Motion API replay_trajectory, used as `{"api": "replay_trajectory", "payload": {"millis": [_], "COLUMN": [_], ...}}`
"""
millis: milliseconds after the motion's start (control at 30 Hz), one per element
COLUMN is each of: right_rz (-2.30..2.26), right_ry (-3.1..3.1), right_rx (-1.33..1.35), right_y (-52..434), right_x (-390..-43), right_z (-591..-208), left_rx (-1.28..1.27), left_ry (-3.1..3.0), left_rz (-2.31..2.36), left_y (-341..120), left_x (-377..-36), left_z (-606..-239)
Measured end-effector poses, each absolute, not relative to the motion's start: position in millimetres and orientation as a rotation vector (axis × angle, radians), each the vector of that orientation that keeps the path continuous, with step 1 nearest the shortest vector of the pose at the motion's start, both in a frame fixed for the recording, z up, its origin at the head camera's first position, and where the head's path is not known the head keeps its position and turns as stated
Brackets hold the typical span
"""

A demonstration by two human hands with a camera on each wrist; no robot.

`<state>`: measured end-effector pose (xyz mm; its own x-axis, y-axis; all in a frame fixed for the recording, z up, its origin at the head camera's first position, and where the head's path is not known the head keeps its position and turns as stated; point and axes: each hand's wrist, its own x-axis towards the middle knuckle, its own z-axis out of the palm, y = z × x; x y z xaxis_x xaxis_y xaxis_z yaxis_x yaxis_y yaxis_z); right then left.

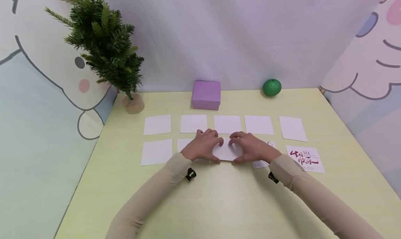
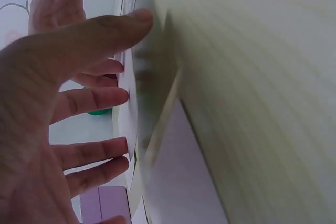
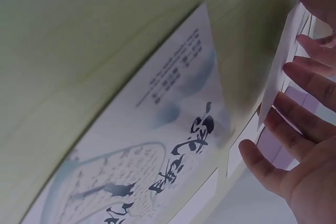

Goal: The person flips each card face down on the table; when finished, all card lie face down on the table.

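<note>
In the head view, a plain white card (image 1: 226, 152) lies between the two hands in the near row. My left hand (image 1: 204, 146) holds its left side, thumb at the near edge and fingers curled at the far edge. On the other side my right hand (image 1: 253, 148) grips it likewise. The right wrist view has this card (image 3: 279, 64) tilted up off the table against the fingertips. Beneath my right forearm lies a printed card (image 3: 157, 145) with dark brush characters. Another white card (image 1: 185, 144) is partly hidden behind my left hand.
A far row of white cards (image 1: 193, 123) spans the table. At the near row's ends lie a white card (image 1: 156, 152) and a card with red characters (image 1: 305, 159). Behind stand a purple box (image 1: 206, 94), a green ball-like object (image 1: 272, 87) and a small artificial tree (image 1: 106, 40).
</note>
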<state>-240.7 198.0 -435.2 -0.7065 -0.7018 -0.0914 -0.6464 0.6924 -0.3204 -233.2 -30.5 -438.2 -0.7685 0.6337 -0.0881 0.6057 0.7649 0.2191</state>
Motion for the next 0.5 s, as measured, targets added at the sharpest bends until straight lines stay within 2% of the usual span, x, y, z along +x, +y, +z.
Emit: {"api": "replay_trajectory", "payload": {"millis": [500], "right_rz": [-0.351], "right_ry": [2.693], "right_rx": [-1.098], "right_y": [194.4], "right_x": [-243.1], "right_z": [-441.5], "left_rx": [0.977], "left_ry": [2.819], "left_rz": [0.205], "left_y": [-26.3], "left_x": [-232.2], "left_z": [-446.2]}}
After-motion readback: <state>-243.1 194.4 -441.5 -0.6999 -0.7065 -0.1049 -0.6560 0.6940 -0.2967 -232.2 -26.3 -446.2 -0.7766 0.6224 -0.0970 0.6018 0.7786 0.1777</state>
